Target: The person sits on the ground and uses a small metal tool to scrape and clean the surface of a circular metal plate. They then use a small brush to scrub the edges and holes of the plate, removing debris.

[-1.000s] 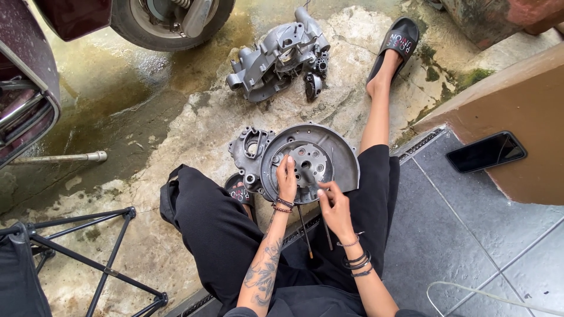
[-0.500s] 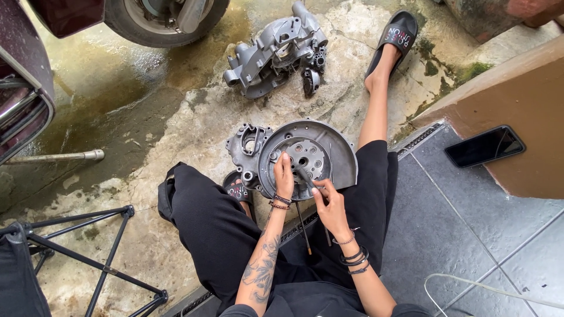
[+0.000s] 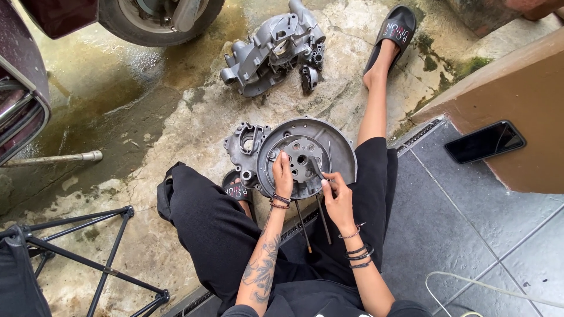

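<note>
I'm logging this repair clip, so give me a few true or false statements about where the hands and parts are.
1. The left hand rests on the round metal engine cover. True.
2. The right hand holds a thin tool against that cover. True.
3. The phone lies in the person's lap. False: it lies on the brown ledge at the right.
4. The second engine casing is stacked on the cover. False: it lies apart on the concrete, nearer the tyre.
</note>
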